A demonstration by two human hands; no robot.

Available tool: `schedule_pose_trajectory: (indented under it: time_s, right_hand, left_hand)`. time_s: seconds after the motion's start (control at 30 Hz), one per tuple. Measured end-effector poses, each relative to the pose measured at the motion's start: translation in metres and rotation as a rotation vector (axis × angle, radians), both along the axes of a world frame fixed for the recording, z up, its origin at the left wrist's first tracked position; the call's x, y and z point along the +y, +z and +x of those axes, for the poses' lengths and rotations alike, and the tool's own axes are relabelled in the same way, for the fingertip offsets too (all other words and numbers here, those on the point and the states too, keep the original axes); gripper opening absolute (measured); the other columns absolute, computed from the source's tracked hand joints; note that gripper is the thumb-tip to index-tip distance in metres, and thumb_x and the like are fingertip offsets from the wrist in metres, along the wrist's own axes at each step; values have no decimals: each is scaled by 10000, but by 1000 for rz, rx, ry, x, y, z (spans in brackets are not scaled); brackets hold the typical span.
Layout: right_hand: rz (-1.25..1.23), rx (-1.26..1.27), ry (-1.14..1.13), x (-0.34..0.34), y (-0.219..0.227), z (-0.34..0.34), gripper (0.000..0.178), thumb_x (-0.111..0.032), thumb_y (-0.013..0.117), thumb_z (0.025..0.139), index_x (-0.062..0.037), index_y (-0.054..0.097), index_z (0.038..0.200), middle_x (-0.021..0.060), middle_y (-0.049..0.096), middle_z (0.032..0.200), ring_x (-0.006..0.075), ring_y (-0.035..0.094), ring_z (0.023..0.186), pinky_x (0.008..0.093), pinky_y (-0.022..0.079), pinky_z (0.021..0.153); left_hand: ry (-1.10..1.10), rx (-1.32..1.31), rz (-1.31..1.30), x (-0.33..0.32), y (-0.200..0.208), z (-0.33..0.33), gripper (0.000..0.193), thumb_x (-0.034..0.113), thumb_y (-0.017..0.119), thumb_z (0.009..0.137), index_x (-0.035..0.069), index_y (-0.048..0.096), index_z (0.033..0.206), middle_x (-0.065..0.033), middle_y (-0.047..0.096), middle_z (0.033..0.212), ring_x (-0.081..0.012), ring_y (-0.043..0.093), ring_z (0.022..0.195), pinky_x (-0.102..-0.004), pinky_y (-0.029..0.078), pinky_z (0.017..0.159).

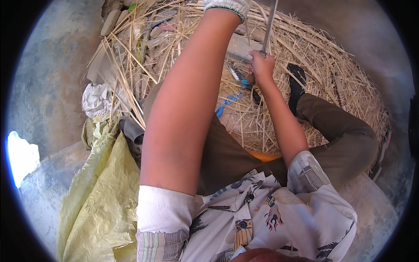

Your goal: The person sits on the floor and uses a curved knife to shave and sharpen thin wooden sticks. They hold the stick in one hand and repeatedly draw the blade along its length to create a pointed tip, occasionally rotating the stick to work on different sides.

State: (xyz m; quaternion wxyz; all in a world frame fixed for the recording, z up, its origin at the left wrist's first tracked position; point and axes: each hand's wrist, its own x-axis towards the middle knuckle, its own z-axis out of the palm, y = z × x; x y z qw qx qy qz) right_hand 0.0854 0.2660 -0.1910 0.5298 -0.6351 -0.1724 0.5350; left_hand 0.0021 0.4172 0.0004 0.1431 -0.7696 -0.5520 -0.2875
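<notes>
My left arm reaches far forward, and my left hand (228, 4) wears a white knitted glove. Its fingers lie beyond the top edge of the picture, so their grip is hidden. My right hand (262, 66) is wrapped round the handle of a long, narrow-bladed knife (270, 25). The blade points away from me and runs out of the top of the picture, while the brown handle end shows below my fist. Close by on the left lies a blue and silver tool (237, 75), whose kind I cannot make out. Beyond it is a pale flat block (241, 46).
Loose straw (323, 48) covers the ground ahead and to the right. A yellow-green woven sack (104, 192) and a crumpled white plastic bag (96, 99) lie at left. Blue plastic strips (228, 102) sit between my legs. My foot in a black shoe (297, 83) rests on the straw.
</notes>
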Motion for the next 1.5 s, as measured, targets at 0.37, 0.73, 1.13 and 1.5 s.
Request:
schedule_pose_trajectory:
  time_s: [0.37,0.73,1.13,1.5]
  right_hand:
    - [-404,300,180,-19,-74,35,144,-102,654,808,-64,519,774,35,481,595,142,453,443,360,377,407]
    - [-155,19,104,-26,-83,10,227,-148,674,823,-39,539,677,48,491,534,159,447,382,336,355,364]
    - [-72,-342,89,-12,-73,8,296,-183,642,796,50,600,619,146,593,562,247,571,465,436,431,453]
    - [57,-434,68,-1,-49,16,232,-165,659,810,-3,593,657,62,498,493,189,499,386,375,378,368]
  left_hand:
    - [62,56,-54,1,0,-10,523,93,475,965,6,502,1480,-191,689,907,-321,715,799,-428,589,721]
    - [28,98,-28,1,2,-6,495,83,483,972,36,525,1463,-180,696,928,-316,718,807,-424,593,724]
    - [23,122,-18,1,1,-5,486,65,493,971,38,533,1454,-178,702,923,-310,723,819,-421,594,726]
    - [33,142,11,0,2,-9,479,64,501,964,10,536,1438,-172,702,907,-311,722,792,-418,597,697]
